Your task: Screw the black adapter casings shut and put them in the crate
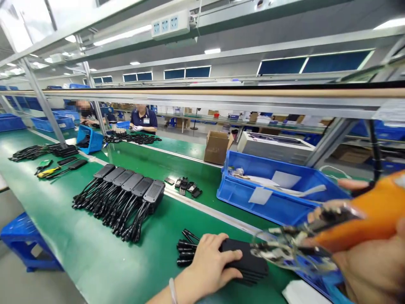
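My left hand lies flat on a black adapter box on the green belt, pinning it down; its short black cables stick out to the left. My right hand grips an orange power screwdriver, held low at the right. The screwdriver's metal tip points left at the box's right end, blurred. A row of several finished black adapter boxes with bundled cables lies further left on the belt.
A blue bin with papers stands behind the box. Small black parts lie on the belt's divider. Hand tools and more cables lie far left. Two seated people work at the far end. A blue stool stands below left.
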A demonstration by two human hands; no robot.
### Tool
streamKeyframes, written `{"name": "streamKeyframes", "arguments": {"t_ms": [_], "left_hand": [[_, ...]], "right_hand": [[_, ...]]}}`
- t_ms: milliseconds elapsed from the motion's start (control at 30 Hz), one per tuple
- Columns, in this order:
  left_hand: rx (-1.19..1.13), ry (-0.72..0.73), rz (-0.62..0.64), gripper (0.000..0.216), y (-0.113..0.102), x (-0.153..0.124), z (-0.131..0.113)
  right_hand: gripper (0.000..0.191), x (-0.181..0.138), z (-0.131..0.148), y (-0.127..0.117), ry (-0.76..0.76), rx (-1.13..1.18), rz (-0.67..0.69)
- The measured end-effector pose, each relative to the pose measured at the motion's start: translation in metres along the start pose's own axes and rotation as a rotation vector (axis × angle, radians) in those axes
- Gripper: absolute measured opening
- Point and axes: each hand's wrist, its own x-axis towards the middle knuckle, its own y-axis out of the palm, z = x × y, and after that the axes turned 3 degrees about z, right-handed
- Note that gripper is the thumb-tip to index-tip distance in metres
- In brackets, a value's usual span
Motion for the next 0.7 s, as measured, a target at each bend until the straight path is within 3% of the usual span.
{"name": "streamKeyframes", "arguments": {"t_ms": [67,133,267,433,700], "left_hand": [[0.019,-0.004,0.052,0.047,-0.01,0.001,-0.001],[0.08,-0.021,0.109,0.048,-0.017,0.003,-0.002],[0.13,-0.039,0.242,0.047,-0.023,0.007,-0.002],[0.146,-0.032,0.279,0.045,-0.026,0.008,-0.005],[0.152,-0.038,0.269,0.045,-0.022,0.006,-0.005]], "right_hand": [[0.026,0.003,0.02,0.019,-0.098,-0.078,0.051],[0.041,0.002,0.031,0.039,-0.105,-0.089,0.111],[0.046,-0.005,0.016,0.064,-0.095,0.034,0.267],[0.045,-0.023,-0.017,0.066,0.007,0.069,0.396],[0.035,-0.036,-0.033,0.07,0.027,0.025,0.44]]}}
